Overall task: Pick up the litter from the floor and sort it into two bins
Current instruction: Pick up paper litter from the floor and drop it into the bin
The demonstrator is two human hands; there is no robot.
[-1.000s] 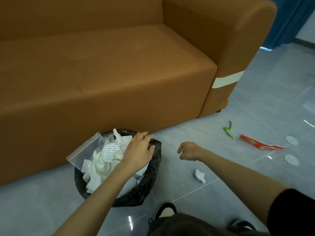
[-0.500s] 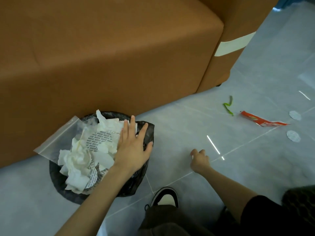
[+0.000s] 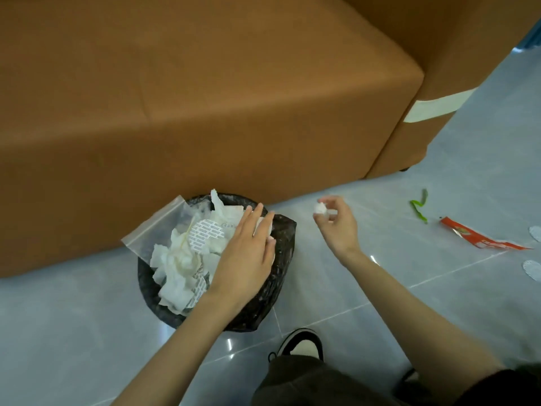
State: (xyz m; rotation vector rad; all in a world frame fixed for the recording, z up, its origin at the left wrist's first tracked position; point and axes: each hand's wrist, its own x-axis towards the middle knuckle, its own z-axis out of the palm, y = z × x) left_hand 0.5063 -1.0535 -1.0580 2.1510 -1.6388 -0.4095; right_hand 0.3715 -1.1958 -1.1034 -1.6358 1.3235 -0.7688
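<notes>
A grey tiled floor (image 3: 439,303) meets a brown sofa (image 3: 205,98). The left hand (image 3: 248,253) lies flat, fingers straight, on the bin (image 3: 281,259). The right hand (image 3: 336,224) pinches a paper wad (image 3: 320,208).

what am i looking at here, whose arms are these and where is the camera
There is no machine here. A person wears one camera on the head, so it looks down along their own two bare arms. The left hand lies flat, fingers straight, on the crumpled white paper in a bin lined with a black bag. A clear zip bag sticks out over its rim. The right hand pinches a small tissue wad in the air beside the bin. On the grey tiled floor lie a green scrap, a torn red wrapper and white round pads. Behind stands a brown sofa.
</notes>
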